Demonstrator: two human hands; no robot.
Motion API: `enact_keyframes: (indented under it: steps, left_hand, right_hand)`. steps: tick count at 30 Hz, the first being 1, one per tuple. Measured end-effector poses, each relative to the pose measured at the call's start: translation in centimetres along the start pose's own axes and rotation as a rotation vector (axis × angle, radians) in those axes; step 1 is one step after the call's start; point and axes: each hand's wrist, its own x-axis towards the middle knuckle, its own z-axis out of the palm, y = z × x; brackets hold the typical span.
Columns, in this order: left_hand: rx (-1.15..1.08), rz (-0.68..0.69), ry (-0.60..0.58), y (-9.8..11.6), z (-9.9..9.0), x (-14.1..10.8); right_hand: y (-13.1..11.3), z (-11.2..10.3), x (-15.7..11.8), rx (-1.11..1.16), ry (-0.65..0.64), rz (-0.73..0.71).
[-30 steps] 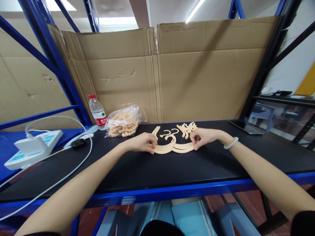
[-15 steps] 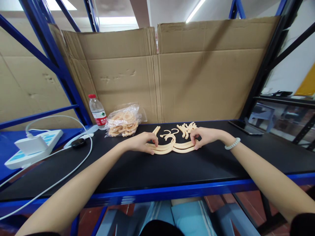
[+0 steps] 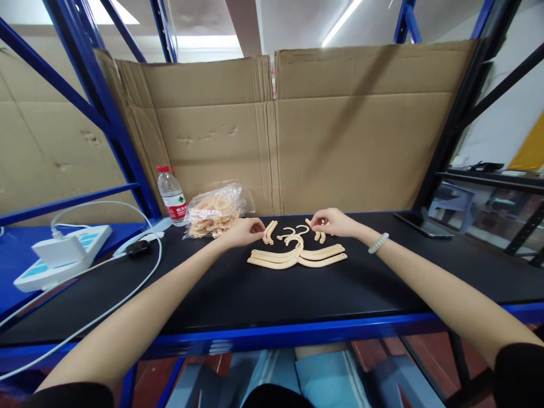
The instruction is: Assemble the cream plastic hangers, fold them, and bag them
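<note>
Several cream hangers (image 3: pixel 274 262) lie nested on the black table, their hooks pointing away from me. My left hand (image 3: pixel 245 232) is beside a few loose curved hanger arms (image 3: pixel 271 233), fingers bent, with a gap between thumb and forefinger. At the pile of loose hanger arms on the right, my right hand (image 3: pixel 334 222) pinches the end of a hanger arm (image 3: pixel 308 222); it partly covers that pile. Loose hanger hooks (image 3: pixel 302 229) lie between the hands, just beyond the nested hangers.
A clear plastic bag (image 3: pixel 216 207) of cream parts and a red-capped water bottle (image 3: pixel 172 195) stand at the back left. A power strip (image 3: pixel 63 258) with a white cable (image 3: pixel 158 260) lies left. A phone (image 3: pixel 425 224) lies right. Cardboard (image 3: pixel 365 141) walls the back.
Both hands have let go of the nested hangers, which stay on the table. They have moved away from me to the loose hanger arms, the left also leftward.
</note>
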Motion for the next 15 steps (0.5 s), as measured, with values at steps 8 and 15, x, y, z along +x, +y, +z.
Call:
enact_keyframes:
  steps: [8,15]
  left_hand:
    - [0.055,-0.288,-0.050,-0.6,0.9,3.7]
    - [0.069,-0.361,-0.067,-1.1,1.5,5.0]
  right_hand:
    - [-2.6,3.7,7.4,-0.254,-0.209,-0.117]
    - [-3.2,6.3,10.1,-0.374,-0.301,-0.132]
